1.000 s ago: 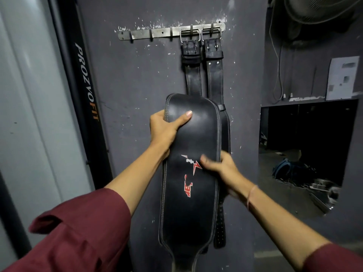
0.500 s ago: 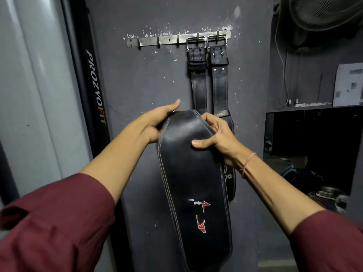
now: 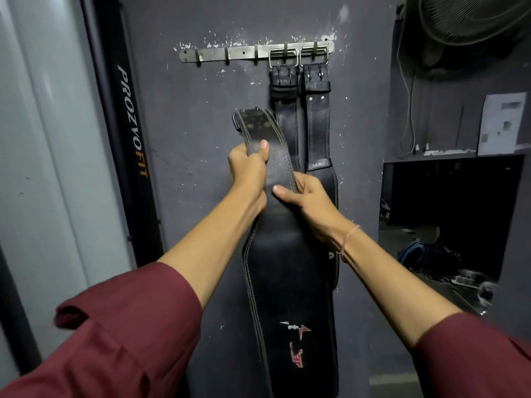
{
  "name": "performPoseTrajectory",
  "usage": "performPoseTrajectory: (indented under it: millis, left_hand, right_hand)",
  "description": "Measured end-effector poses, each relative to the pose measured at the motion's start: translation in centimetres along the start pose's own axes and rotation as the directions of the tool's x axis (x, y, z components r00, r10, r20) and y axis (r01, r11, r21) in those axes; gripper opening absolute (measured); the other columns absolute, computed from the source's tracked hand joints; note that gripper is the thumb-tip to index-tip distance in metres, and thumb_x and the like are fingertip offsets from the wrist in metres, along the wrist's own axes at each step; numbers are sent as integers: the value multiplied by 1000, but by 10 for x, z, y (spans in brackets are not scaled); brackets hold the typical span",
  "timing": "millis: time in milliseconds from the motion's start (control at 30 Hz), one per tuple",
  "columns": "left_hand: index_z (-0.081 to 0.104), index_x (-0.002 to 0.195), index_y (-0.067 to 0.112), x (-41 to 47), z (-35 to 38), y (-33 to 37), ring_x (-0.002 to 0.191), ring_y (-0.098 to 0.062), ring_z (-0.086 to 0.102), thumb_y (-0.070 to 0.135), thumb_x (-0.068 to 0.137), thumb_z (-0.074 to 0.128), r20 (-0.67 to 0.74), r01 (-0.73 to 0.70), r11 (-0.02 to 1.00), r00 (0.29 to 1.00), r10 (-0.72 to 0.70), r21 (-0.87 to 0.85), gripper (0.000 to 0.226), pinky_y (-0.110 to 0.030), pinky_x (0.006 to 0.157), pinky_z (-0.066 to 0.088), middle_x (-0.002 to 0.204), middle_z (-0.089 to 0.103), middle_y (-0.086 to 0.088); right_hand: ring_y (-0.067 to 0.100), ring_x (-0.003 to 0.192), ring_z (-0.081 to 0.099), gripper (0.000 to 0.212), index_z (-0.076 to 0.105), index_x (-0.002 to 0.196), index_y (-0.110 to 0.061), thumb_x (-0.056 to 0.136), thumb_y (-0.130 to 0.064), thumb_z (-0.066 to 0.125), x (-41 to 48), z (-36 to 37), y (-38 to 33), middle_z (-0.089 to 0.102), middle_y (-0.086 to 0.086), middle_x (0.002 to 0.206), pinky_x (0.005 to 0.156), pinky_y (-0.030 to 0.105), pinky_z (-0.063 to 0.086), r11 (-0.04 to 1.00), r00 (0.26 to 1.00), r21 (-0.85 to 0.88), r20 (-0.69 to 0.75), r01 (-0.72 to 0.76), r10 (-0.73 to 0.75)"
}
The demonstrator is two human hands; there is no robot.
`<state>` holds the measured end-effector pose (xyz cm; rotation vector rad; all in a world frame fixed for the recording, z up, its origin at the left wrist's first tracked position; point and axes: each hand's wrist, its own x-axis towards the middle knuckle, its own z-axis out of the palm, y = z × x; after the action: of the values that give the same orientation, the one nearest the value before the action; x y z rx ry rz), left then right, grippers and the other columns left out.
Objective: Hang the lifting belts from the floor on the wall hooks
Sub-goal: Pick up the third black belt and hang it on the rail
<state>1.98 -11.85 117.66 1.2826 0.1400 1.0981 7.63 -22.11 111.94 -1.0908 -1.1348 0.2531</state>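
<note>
I hold a black leather lifting belt [image 3: 290, 282] with a red logo upright against the dark wall. My left hand [image 3: 248, 168] grips its narrow strap near the buckle end, which reaches up toward the hook rail. My right hand [image 3: 307, 202] pinches the strap just below, where it widens. A steel hook rail [image 3: 230, 53] is screwed to the wall above. Two more black belts [image 3: 316, 119] hang by their buckles from its two rightmost hooks. The three hooks on the left are bare.
A black upright post marked PROZVOFIT [image 3: 129, 124] stands left of the wall panel. At the right is a dark opening [image 3: 448, 214] with gear on the floor inside. A wall fan [image 3: 471, 18] is mounted at top right.
Both hands have slid up from the belt's wide padded part to its narrow strap end. The buckle end has come up into view, nearer the rail.
</note>
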Motion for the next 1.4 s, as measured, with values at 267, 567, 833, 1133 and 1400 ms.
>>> performPoseTrajectory:
  millis: [267, 567, 833, 1133, 1400]
  left_hand:
    - [65, 112, 1, -16, -20, -30, 109, -28, 69, 14, 94, 62, 137, -164, 975, 980, 144, 148, 22, -49, 102, 52, 111, 74, -13]
    - [59, 126, 6, -16, -52, -41, 115, -26, 66, 37, 93, 62, 194, -273, 920, 955, 225, 281, 45, -50, 101, 51, 122, 70, -12]
    - [58, 94, 2, -40, -118, -97, 73, -30, 67, 72, 84, 58, 216, -348, 798, 937, 276, 492, 70, -53, 69, 54, 85, 69, -21]
    - [62, 125, 20, -3, -93, -45, 116, -16, 62, 98, 68, 25, 115, 177, 944, 970, -216, 280, 104, -44, 111, 41, 125, 66, 0]
    - [68, 101, 9, 56, -42, 7, 66, -18, 67, 66, 99, 26, 190, 153, 986, 968, -164, 69, 71, -37, 79, 55, 77, 72, -6]
  right_hand:
    - [16, 79, 73, 11, 68, 101, -1, 94, 1, 59, -47, -1, 52, 76, 8, 90, 71, 26, 59, 969, 969, -65, 47, -240, 243]
    - [24, 71, 68, 14, 65, 90, 1, 97, -2, 53, 69, 32, -36, 69, 14, 81, 68, 34, 60, 985, 958, 170, -273, -41, 87]
    - [18, 69, 64, 25, 60, 110, 9, 87, 18, 54, 92, 73, -36, 66, 12, 81, 58, 25, 57, 986, 909, 101, -410, 132, -79]
    - [24, 88, 59, 28, 57, 113, 5, 87, 14, 56, 70, 64, -17, 64, 8, 89, 83, 35, 52, 988, 936, -76, -318, 136, -153]
    - [26, 83, 66, 27, 53, 111, 5, 87, 17, 55, 46, 32, 6, 68, 15, 95, 76, 39, 58, 991, 966, -25, -223, 130, -132]
